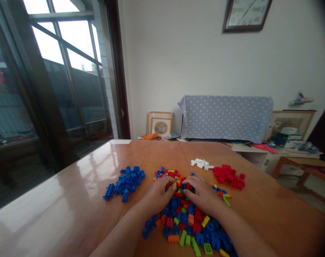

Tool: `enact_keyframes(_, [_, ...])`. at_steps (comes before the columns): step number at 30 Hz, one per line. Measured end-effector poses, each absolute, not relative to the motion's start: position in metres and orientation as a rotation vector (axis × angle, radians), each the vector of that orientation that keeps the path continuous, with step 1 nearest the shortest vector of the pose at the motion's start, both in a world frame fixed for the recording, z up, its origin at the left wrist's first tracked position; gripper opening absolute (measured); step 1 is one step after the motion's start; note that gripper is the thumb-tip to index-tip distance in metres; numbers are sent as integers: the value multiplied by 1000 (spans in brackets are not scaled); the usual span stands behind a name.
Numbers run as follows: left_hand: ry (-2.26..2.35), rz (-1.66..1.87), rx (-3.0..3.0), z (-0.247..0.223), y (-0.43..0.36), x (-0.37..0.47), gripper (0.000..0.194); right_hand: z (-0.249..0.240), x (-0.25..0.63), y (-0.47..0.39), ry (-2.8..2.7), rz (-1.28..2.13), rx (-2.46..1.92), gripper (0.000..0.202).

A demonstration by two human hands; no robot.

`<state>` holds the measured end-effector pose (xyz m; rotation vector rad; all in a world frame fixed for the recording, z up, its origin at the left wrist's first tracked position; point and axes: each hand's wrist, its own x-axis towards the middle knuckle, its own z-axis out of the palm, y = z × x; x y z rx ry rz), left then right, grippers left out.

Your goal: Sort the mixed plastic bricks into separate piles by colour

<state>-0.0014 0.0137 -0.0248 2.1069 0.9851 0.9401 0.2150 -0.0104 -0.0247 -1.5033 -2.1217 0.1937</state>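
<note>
A large mixed pile of toy building bricks (190, 218) in blue, red, orange, green and yellow spreads over the table in front of me. Over its far part is my left hand (159, 192), fingers curved and thumb apart from them, with bricks close to the fingertips. Facing it from the other side, my right hand (202, 194) has its thumb and fingers spread over the same bricks. No brick shows in the grip of either hand, though some fingertips are hidden. Left of my hands lies a heap of blue bricks (128, 181). Red bricks (228, 176) form a heap to the right.
A small group of white bricks (201, 164) lies beyond the right hand, beside the red heap. The glossy wooden table (79, 207) reaches toward a low cabinet, where a dotted grey cloth (226, 117) covers something. Glass doors (71, 78) stand at the left.
</note>
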Motion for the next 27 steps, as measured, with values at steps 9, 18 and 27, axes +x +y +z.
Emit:
enact_keyframes(9, [978, 968, 2141, -24, 9, 1, 24, -13, 209, -17, -2030, 278, -1339, 25])
enact_keyframes(18, [853, 1022, 1901, -24, 6, 10, 27, -19, 206, -17, -2062, 214, -1181, 27])
enact_keyframes(27, [918, 1050, 1908, -33, 11, 11, 25, -23, 201, -18, -2077, 244, -1202, 28])
